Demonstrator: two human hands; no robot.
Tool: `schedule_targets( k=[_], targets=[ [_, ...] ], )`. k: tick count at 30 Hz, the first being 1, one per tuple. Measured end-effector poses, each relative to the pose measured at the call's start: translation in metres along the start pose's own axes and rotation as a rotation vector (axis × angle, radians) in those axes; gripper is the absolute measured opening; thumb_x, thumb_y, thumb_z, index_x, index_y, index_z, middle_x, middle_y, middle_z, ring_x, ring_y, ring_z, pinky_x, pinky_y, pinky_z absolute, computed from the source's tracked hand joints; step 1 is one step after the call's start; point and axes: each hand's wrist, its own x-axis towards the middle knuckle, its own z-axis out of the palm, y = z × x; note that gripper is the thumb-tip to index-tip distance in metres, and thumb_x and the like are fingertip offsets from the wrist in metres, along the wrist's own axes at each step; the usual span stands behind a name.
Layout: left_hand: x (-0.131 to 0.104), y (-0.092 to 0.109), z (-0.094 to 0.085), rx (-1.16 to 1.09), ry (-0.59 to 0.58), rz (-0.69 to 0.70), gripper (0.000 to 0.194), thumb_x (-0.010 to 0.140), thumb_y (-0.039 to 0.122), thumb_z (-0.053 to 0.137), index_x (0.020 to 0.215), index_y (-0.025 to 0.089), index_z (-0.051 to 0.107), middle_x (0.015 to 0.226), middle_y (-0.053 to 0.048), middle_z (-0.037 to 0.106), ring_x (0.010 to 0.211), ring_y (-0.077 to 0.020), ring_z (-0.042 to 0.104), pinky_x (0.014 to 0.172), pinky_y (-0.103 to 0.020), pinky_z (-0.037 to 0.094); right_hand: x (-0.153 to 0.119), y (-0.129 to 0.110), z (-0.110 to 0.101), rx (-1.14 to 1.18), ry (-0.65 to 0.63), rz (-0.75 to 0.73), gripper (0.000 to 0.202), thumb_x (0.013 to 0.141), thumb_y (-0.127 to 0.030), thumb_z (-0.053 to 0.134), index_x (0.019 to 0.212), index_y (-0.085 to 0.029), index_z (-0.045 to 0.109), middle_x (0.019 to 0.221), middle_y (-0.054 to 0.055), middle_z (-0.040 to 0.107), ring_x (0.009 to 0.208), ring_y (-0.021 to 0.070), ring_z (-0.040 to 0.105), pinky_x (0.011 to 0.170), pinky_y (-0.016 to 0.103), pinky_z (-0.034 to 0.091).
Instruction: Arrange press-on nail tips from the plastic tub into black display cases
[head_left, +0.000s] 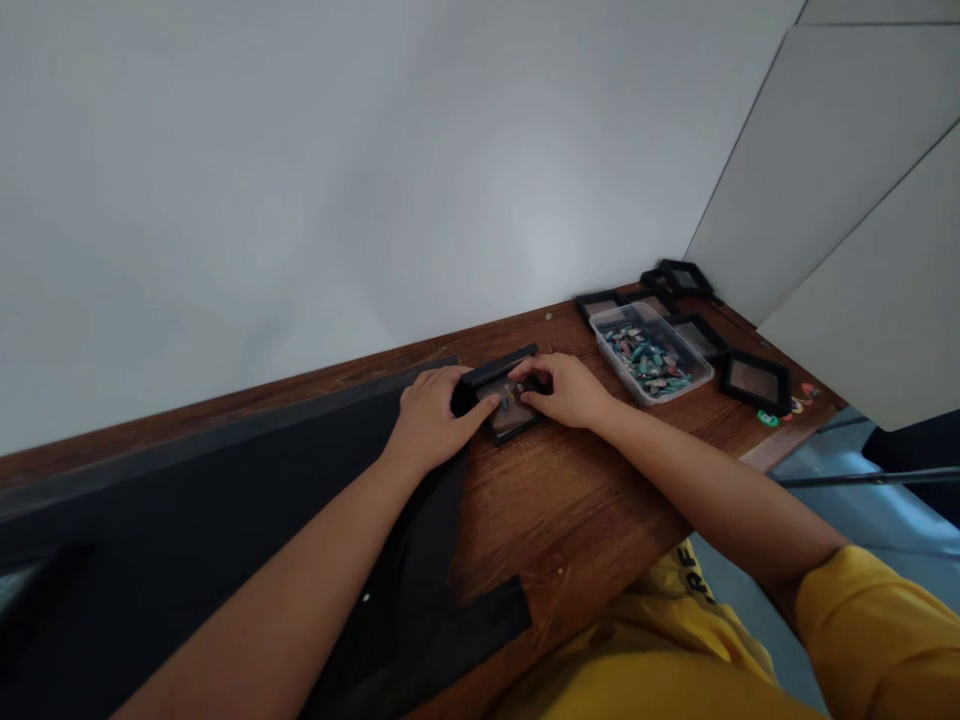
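Black sheet (247, 500): lower left
Left hand (435, 415): mid-frame, fingers and thumb gripping the left side of the black case (517, 431)
Open case: centre of frame, small pieces (505, 404) inside
Right hand (566, 390): over the case, fingers curled; cannot tell whether they pinch anything
Clear tub (694, 382): right of centre, coloured pieces (649, 358) inside

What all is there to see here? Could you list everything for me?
Open case: one, black, between the hands
Small pieces: a few, greyish, inside that case
Plastic tub: one, clear, right of the hands
Stone-like chips: many, mostly green, some pinkish, inside the tub
Frame-like cases: at least five, black, around the tub
Bright trinkets: several, green, red, orange, table's right end
Sheet: one, black, over the table's left
Table: one, brown, below
Wall: whitish, behind
Shirt: one, yellow, bottom right
Left hand: one, bare, gripping the open case
Right hand: one, bare, over its right side
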Motion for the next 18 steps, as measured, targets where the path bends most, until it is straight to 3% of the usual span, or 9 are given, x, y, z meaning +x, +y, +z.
schedule_targets(
  k=[18],
  targets=[
    [0.0008,-0.0057,0.0002,-0.025,-0.01,-0.005,0.048,0.087,0.058,0.06,0.117,0.021,0.068,0.124,-0.015,0.076,0.124,-0.0383,0.065,0.107,-0.055,0.051,0.0002,-0.0006,0.0004,0.043,0.016,0.03,0.033,0.081,-0.008,0.078,0.112,-0.02,0.08,0.106,0.004,0.081,0.087,0.017,0.069,0.084,0.032,0.053]
  ],
)
